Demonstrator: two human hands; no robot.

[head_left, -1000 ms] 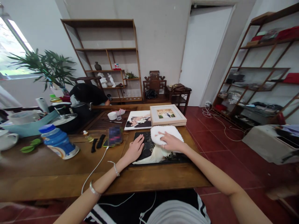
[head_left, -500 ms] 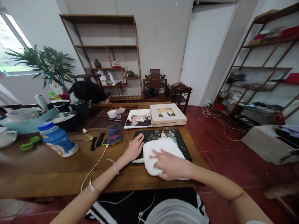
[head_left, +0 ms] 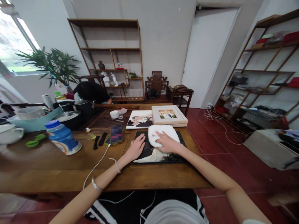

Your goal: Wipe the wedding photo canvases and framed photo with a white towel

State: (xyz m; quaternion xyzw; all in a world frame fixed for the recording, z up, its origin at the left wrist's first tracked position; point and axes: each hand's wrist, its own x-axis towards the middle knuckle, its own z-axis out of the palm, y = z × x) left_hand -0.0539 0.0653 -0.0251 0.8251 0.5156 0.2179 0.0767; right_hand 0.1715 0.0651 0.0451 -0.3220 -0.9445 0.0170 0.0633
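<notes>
My right hand (head_left: 166,142) presses a folded, fluffy white towel (head_left: 172,132) onto a dark photo panel (head_left: 146,150), its fingers apart over the near left part of the towel. The towel covers the panel's upper middle and reaches its far edge. Below it, a long pale dress (head_left: 155,155) in the picture shows. My left hand (head_left: 137,147) lies flat and open on the panel's left edge, fingers stretched out. Just beyond the panel are a white-edged photo board (head_left: 140,119) and a pale wooden picture frame (head_left: 181,116).
To the left stand a blue-capped bottle (head_left: 63,138), a small dropper bottle (head_left: 90,133) and a phone (head_left: 116,134) with a white cable (head_left: 97,161). Black straps (head_left: 102,139) lie beside it. A dark-haired person (head_left: 91,91) leans low at the far left. The table edge (head_left: 203,174) is close to my right arm.
My right hand and the towel have slid away from me toward the panel's far edge, uncovering the pale dress in the picture. My left hand stays on the left edge.
</notes>
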